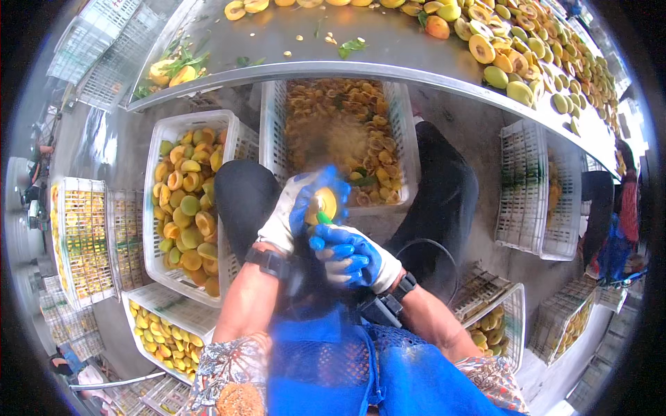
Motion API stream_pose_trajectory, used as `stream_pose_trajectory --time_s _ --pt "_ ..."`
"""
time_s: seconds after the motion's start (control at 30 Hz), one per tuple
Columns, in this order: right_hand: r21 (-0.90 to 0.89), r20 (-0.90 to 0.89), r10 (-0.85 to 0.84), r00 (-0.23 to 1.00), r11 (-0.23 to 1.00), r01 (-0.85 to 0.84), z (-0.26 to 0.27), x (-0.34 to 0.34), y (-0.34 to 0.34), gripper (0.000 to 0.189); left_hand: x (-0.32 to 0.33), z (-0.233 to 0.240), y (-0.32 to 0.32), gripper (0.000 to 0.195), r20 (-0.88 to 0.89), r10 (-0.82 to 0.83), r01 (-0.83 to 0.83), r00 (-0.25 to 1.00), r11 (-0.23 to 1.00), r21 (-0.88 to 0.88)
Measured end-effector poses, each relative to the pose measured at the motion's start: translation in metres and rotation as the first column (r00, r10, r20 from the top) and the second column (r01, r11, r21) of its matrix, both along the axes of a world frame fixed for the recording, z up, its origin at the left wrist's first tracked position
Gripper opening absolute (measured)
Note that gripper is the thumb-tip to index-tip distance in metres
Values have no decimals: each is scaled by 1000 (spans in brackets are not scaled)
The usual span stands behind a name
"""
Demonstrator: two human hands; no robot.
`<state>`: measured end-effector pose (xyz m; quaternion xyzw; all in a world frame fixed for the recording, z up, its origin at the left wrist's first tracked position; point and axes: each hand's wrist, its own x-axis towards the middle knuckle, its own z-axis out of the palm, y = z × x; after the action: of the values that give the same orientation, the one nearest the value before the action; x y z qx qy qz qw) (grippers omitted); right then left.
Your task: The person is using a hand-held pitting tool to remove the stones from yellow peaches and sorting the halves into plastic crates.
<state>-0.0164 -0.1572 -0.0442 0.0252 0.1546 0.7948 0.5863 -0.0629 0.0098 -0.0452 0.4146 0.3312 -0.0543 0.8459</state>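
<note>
My left hand (317,200), in a blue-coated white glove, is closed around a halved yellow peach (326,204) with its cut face up. My right hand (348,255), gloved alike, grips a small tool by its green handle (323,217); its metal end lies against the cut face, and its exact shape is blurred. Both hands are above my lap, at the near end of a white plastic crate (408,130) full of small yellow-brown fruit pieces. Another white crate (150,218) with halved peaches stands to the left.
A metal table (291,39) with a raised rim spans the far side, bearing many halved peaches (481,48), leaves (352,48) and loose bits. Crates with fruit stand at lower left (171,307), far left (86,239), right (520,192) and lower right (517,322). A person (619,229) is at the right edge.
</note>
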Motion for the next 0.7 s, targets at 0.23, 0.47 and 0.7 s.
stream_pose_trajectory --time_s 0.23,0.47,0.7 --pt "184 -323 -145 935 960 212 -26 -11 18 35 16 -80 12 46 111 381 -393 918 911 125" --pt "-201 950 266 -167 923 328 -12 33 18 35 19 -25 42 51 250 446 -510 860 776 372" --pt "-237 656 444 -610 889 392 -45 37 0 40 -56 73 100 38 500 474 -685 725 414 600"
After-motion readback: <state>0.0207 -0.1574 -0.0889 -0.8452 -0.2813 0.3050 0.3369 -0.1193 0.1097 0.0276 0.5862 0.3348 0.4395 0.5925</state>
